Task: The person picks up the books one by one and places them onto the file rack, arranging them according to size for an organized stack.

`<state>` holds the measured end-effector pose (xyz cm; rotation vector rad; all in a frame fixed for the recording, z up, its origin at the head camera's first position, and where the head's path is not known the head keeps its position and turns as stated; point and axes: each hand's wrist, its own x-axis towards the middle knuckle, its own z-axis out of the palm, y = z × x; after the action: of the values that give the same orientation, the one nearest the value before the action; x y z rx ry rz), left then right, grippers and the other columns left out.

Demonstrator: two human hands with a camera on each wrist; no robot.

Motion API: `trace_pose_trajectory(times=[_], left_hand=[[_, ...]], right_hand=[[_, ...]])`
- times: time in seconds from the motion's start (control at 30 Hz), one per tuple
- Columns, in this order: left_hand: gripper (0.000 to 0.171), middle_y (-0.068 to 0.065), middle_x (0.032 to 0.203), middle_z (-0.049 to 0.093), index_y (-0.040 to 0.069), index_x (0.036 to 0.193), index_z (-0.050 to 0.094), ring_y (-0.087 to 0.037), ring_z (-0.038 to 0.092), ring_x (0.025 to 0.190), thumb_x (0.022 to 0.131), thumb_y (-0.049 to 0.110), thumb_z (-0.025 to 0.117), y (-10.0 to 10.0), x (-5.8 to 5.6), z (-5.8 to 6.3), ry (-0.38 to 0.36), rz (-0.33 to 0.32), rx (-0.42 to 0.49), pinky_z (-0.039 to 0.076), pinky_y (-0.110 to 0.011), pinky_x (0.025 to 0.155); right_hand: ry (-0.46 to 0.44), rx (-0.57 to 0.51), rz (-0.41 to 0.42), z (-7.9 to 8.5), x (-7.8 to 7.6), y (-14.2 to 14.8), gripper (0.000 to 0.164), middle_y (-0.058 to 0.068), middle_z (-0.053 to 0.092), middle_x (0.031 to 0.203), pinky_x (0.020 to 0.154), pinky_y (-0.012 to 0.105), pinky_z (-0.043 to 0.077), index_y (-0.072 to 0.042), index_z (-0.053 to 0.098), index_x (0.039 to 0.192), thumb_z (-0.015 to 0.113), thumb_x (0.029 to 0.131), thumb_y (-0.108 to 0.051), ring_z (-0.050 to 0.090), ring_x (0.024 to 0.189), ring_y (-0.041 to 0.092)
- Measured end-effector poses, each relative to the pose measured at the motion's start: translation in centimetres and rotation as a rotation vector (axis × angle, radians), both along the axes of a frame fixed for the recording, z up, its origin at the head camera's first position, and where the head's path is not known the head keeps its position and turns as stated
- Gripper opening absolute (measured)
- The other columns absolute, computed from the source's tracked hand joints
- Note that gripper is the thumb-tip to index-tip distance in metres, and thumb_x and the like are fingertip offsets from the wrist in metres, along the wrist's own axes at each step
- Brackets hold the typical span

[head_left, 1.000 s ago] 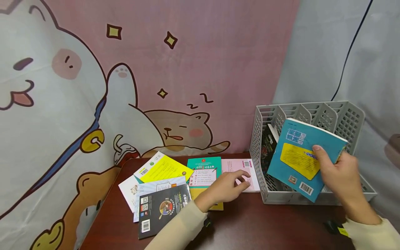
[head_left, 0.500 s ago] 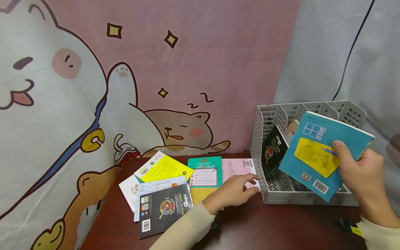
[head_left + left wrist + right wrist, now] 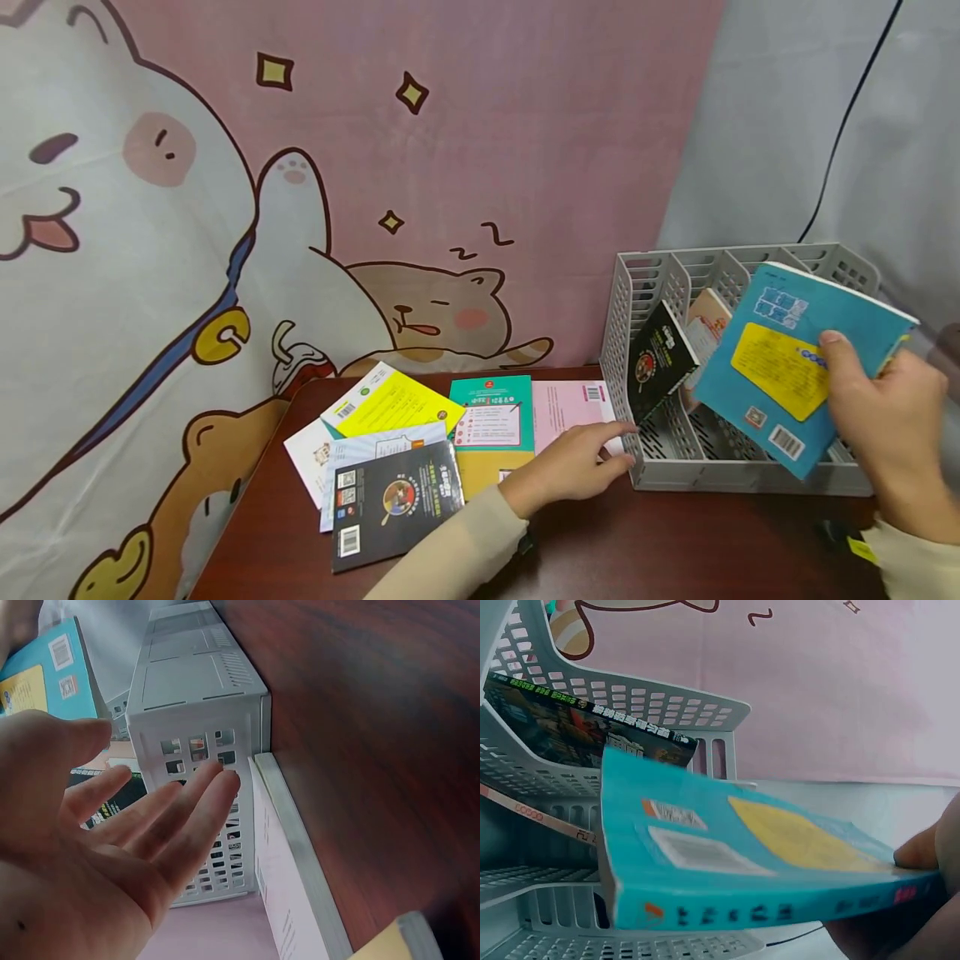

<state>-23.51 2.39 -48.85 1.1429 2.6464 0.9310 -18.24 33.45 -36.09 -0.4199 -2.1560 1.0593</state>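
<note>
My right hand (image 3: 892, 417) grips a teal book (image 3: 787, 358) with a yellow panel by its right side, thumb on the cover. The book is tilted over the right part of a grey slotted file rack (image 3: 750, 473). In the right wrist view the teal book (image 3: 697, 847) shows its spine, above the compartments. My left hand (image 3: 573, 462) has its fingers loosely extended beside the rack's left front corner, over a pink book (image 3: 558, 408). In the left wrist view the left hand (image 3: 112, 847) holds nothing. A black book (image 3: 660, 362) leans in the leftmost compartment; a pale-pink book (image 3: 705, 325) stands in the one beside it.
Left on the dark wooden table (image 3: 600, 550) lie a black book (image 3: 397, 500), a yellow-and-white book (image 3: 397, 404), a light-blue one (image 3: 367, 450) and a teal-and-yellow book (image 3: 491, 417). A printed cloth (image 3: 555, 167) hangs behind, with a dark cable (image 3: 847, 125) at the right.
My right hand has carried the teal book rightward across the rack, uncovering the black and pale-pink books. My left hand has shifted right, toward the rack's front corner.
</note>
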Motion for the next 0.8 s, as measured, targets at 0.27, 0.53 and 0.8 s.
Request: trace_pose_trajectory(times=[0.27, 0.53, 0.8], left_hand=[[0.046, 0.009, 0.134, 0.078, 0.033, 0.157, 0.062, 0.011, 0.065, 0.093, 0.112, 0.044, 0.062, 0.3, 0.3, 0.0, 0.026, -0.021, -0.041, 0.051, -0.013, 0.089], [0.045, 0.008, 0.127, 0.079, 0.033, 0.155, 0.062, 0.010, 0.065, 0.093, 0.112, 0.045, 0.062, 0.4, 0.3, 0.0, 0.034, -0.004, -0.042, 0.053, -0.014, 0.092], [0.046, 0.009, 0.144, 0.074, 0.030, 0.156, 0.062, -0.004, 0.070, 0.116, 0.112, 0.044, 0.062, 0.4, 0.5, 0.1, 0.074, -0.019, -0.049, 0.052, -0.018, 0.109]], right_hand=[[0.060, 0.039, -0.056, 0.0, -0.9, -1.3, 0.048, 0.000, 0.080, 0.088, 0.044, 0.006, 0.037, 0.005, 0.072, 0.124, 0.055, 0.112, -0.038, 0.043, 0.057, -0.031], [0.121, 0.032, -0.024, -0.5, -3.5, -2.0, 0.049, -0.009, 0.083, 0.094, 0.052, 0.000, 0.038, 0.000, 0.077, 0.133, 0.059, 0.109, -0.039, 0.047, 0.063, -0.032], [0.095, 0.029, 0.025, -1.8, -5.4, -2.8, 0.053, 0.034, 0.077, 0.118, 0.045, 0.006, 0.039, 0.001, 0.072, 0.140, 0.054, 0.112, -0.040, 0.046, 0.061, -0.030]])
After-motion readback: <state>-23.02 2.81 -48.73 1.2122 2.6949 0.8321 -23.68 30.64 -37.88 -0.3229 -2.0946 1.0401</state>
